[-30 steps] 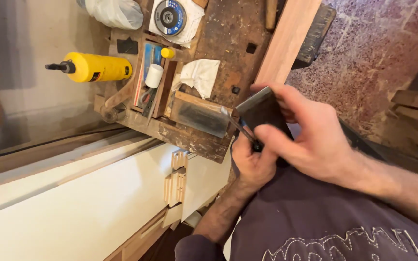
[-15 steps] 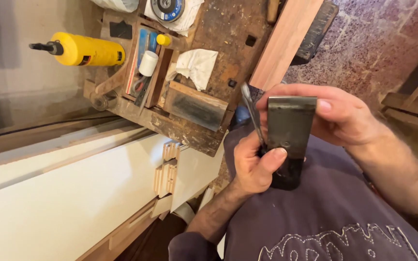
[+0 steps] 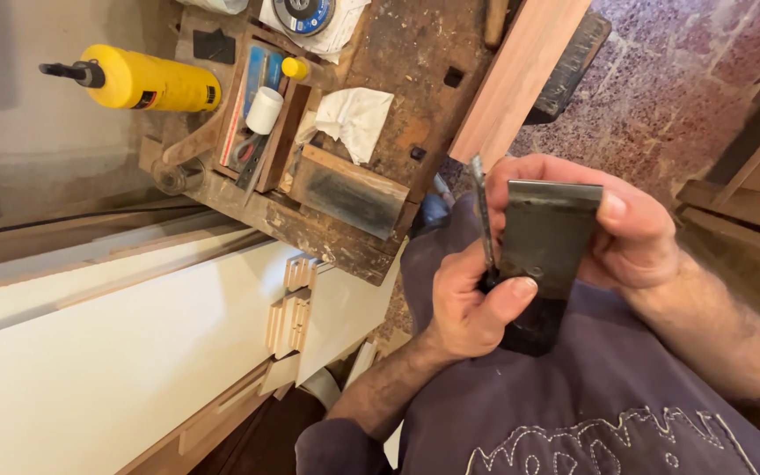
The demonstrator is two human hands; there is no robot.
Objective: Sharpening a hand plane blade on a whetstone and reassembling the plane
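A flat dark steel blade (image 3: 549,237), like a plane iron, is held up in front of my chest. My right hand (image 3: 613,224) grips its upper edge and right side. My left hand (image 3: 468,303) pinches its lower part with the thumb on the face, and also holds a thin metal piece (image 3: 482,220) that stands upright along the blade's left edge. Both hands are above my purple shirt (image 3: 591,405), apart from the workbench.
A worn wooden workbench (image 3: 398,132) carries a sharpening stone (image 3: 349,192), a crumpled white cloth (image 3: 354,119), a yellow glue bottle (image 3: 138,81), a tray of small tools (image 3: 257,114) and a reddish plank (image 3: 521,75). White panels (image 3: 116,352) with wooden joints lie at left.
The blade has turned from edge-on behind my right hand to face-on and risen. My right hand now holds its top, my left its lower part. The view has shifted slightly.
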